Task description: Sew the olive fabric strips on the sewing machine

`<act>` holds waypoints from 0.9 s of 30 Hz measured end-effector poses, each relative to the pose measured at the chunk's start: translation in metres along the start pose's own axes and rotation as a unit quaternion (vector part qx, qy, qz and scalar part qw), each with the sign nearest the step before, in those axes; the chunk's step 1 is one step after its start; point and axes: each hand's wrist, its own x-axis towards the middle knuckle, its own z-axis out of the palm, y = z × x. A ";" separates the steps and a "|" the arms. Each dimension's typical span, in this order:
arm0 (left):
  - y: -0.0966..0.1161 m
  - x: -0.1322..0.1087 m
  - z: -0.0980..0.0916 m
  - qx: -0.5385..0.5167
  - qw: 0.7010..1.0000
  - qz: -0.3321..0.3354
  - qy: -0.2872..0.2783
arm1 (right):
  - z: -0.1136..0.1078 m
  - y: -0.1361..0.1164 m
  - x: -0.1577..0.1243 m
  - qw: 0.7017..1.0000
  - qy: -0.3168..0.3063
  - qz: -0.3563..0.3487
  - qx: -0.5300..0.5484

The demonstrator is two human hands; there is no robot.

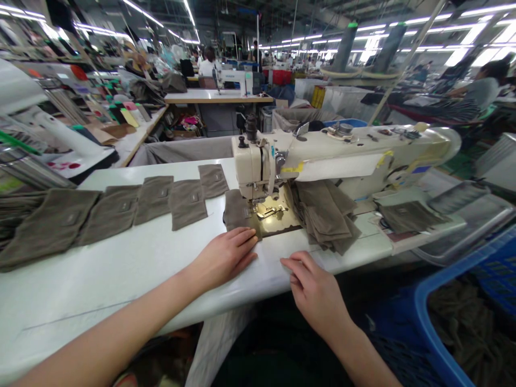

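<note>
My left hand [227, 252] lies flat with fingers stretched out, its fingertips on the near edge of a brown-grey fabric piece [236, 208]. That piece reaches under the presser foot area of a cream sewing machine [250, 169], left of its brassy needle plate [280, 223]. Over the table's front edge, my right hand [316, 290] is closed, thumb and index finger pinched together; whatever may be between them is too small to make out. Right of the needle plate lies a loose pile of fabric pieces [328, 217]. Several labelled fabric pieces [187, 201] form a row at left.
The white table [161, 263] runs left from the machine. A blue basket [423, 317] holding dark fabric stands at the lower right. More fabric [411, 215] lies on the right end of the table. Thread cones [346, 48] rise behind the machine; people sit farther back.
</note>
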 end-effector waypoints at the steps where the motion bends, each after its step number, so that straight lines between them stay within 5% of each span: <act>1: -0.002 0.001 0.001 -0.001 1.000 -0.002 0.000 | 0.002 -0.001 -0.001 1.000 -0.010 0.001 -0.004; 27: -0.039 0.023 0.005 -0.011 1.000 -0.026 -0.008 | 0.009 -0.005 0.001 0.999 -0.037 0.015 -0.020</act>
